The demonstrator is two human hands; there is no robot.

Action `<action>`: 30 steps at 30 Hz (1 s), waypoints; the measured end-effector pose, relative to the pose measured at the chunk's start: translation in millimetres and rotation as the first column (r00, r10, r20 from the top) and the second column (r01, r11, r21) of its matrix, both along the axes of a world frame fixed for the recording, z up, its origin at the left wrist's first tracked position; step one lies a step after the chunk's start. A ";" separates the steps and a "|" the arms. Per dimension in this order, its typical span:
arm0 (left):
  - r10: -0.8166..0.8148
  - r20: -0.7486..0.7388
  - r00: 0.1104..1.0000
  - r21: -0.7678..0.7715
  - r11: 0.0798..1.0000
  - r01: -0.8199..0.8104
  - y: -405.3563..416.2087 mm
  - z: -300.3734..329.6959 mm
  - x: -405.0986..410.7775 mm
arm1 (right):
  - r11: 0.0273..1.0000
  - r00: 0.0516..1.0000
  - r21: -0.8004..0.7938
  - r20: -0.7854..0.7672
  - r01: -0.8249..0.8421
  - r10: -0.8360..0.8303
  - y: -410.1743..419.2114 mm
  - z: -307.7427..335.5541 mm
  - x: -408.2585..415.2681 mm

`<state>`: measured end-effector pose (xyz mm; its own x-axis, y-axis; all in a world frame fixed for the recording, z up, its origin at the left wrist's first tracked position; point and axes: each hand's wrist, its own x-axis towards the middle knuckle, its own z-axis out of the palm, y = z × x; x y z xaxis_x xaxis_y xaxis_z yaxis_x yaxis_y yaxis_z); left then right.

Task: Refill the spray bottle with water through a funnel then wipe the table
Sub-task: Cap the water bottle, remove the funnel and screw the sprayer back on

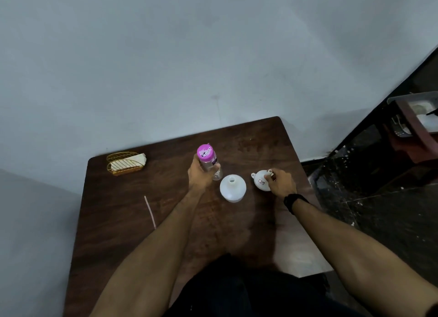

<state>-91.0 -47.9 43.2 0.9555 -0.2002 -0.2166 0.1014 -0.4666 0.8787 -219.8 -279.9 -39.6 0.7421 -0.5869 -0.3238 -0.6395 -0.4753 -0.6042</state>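
Here, both my hands are full at the dark wooden table [123, 212].

My left hand [201, 174] is curled round a clear water bottle [209, 162] with a pink cap, fingers wrapped about its body, holding it upright just left of the spray bottle. My right hand [282, 182] pinches the white funnel [260, 180], which lies wide mouth down with its spout up, thumb and fingers closed at the spout. Between my hands stands the white spray bottle [232, 188], its neck open with no sprayer head on it, apart from both hands. At the far left of the table sits a gold wire holder [124, 165] with pale napkins in it. A thin pale tube [149, 211] lies on the near left.
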 end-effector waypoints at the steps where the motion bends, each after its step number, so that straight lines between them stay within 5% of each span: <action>1: -0.004 0.004 1.000 -0.001 1.000 0.004 -10.1 3.1 5.7 | 1.000 1.000 -0.004 0.007 0.012 -0.012 -10.6 0.9 6.8; 14: -0.033 0.026 0.999 0.029 0.999 0.032 -108.9 1.4 41.5 | 0.997 0.998 -0.056 0.029 -0.049 0.051 -101.0 9.7 91.6; 30: 0.065 -0.045 0.997 0.060 0.996 -0.062 -160.5 -29.2 78.8 | 0.994 0.992 0.069 -0.081 -0.090 0.095 -121.8 -11.9 161.5</action>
<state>-12.2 -208.3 13.9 0.9542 -0.1255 -0.2714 0.1731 -0.5080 0.8438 -58.4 -401.7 -51.5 0.7609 -0.4925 -0.4224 -0.6443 -0.4963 -0.5819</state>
